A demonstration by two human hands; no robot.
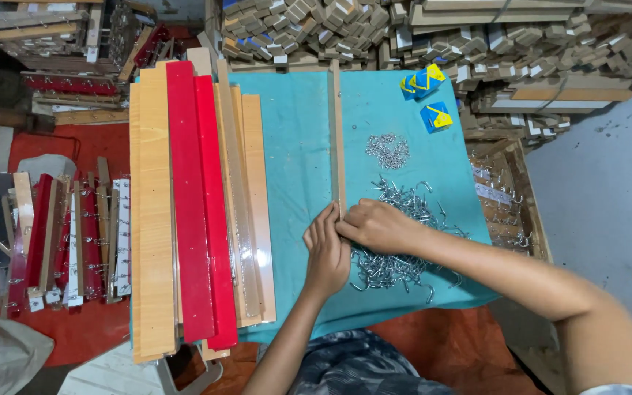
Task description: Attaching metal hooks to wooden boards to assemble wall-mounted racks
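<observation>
Stacked timber crowds a workshop where, on a teal cloth (pixel 294 132), a person's left hand (pixel 328 252) and right hand (pixel 376 225) pinch the near end of a thin wooden strip (pixel 336 132) running lengthwise away from them, metal hooks (pixel 404 234) heaped just right.

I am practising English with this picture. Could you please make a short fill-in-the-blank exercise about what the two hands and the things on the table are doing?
1. Both hands, the left hand and the right hand, meet at the near end of a thin wooden ____.
2. The table is covered with a ____ cloth.
3. A pile of metal ____ lies under the right hand.
4. Two long ____ boards lie among the plain wooden boards.

Missing words: strip; teal; hooks; red
</observation>
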